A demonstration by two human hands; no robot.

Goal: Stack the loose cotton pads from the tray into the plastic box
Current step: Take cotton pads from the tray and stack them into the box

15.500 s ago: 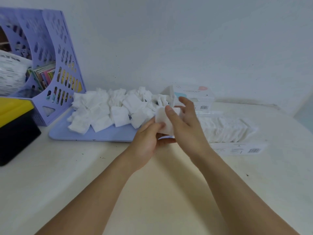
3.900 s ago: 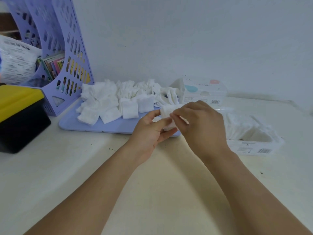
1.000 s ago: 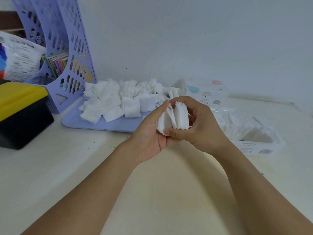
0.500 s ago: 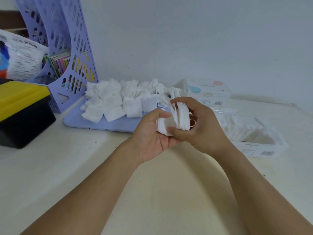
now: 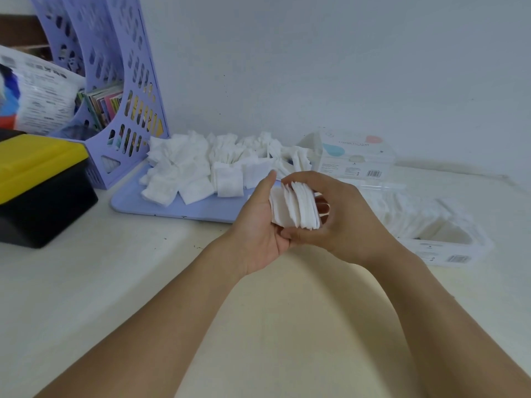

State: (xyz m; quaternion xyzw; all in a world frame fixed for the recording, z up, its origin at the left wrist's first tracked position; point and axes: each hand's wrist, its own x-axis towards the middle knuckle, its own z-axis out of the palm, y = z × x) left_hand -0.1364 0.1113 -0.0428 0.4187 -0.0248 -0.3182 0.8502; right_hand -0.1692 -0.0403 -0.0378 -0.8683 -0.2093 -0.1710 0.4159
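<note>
Mid-batch: both hands, left hand point(image 5: 260, 225) and right hand point(image 5: 342, 222), clamped on a pad stack point(image 5: 297, 208) above the table, squaring it, next it goes upright into the plastic box point(image 5: 448, 251) gap; more loose pads point(image 5: 195, 170) on tray point(image 5: 161, 208).

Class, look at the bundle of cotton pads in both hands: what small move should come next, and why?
Probably carry the bundle of pads, gripped by the left hand and right hand, rightward to the plastic box: its near end looks unfilled.
</note>
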